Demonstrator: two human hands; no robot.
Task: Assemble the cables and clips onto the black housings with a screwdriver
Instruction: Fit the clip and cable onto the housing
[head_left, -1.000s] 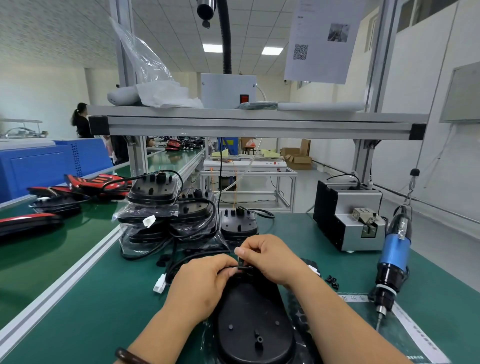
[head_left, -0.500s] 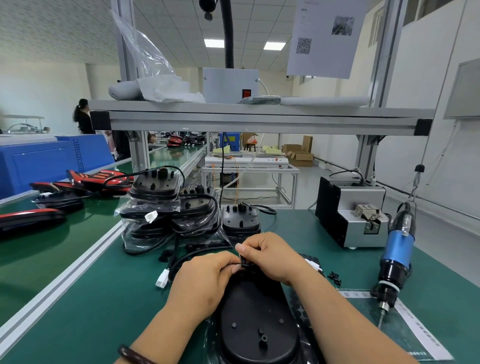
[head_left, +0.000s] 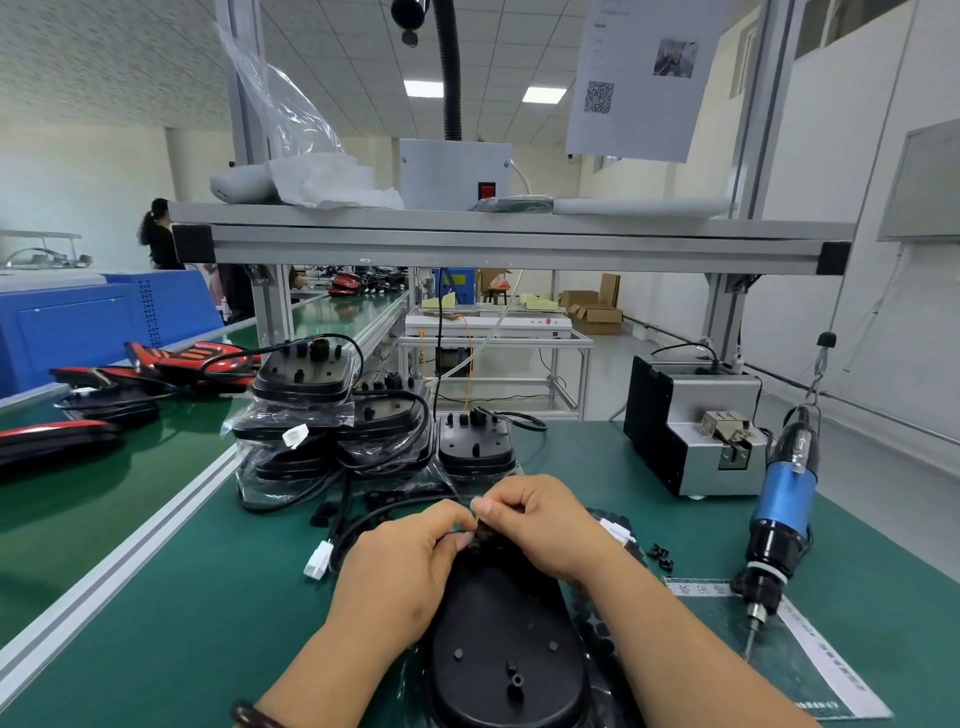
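Green bench (head_left: 182, 597): both hands (head_left: 467, 540) pinch a cable at black housing's (head_left: 506, 649) far edge.

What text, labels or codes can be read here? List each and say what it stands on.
No text can be quoted with confidence.
Hanging paper sheet: a QR code and a small photo show; its print is too faint to read.
White strip on the mat near the blue screwdriver: characters, too blurred to read.
Grey box on the shelf: a red switch, no legible label.

White walls (head_left: 831, 156), ceiling panel lights (head_left: 543, 95), green benches (head_left: 156, 597), alu shelf frame (head_left: 467, 244), prob. cardboard boxes (head_left: 595, 312) at back
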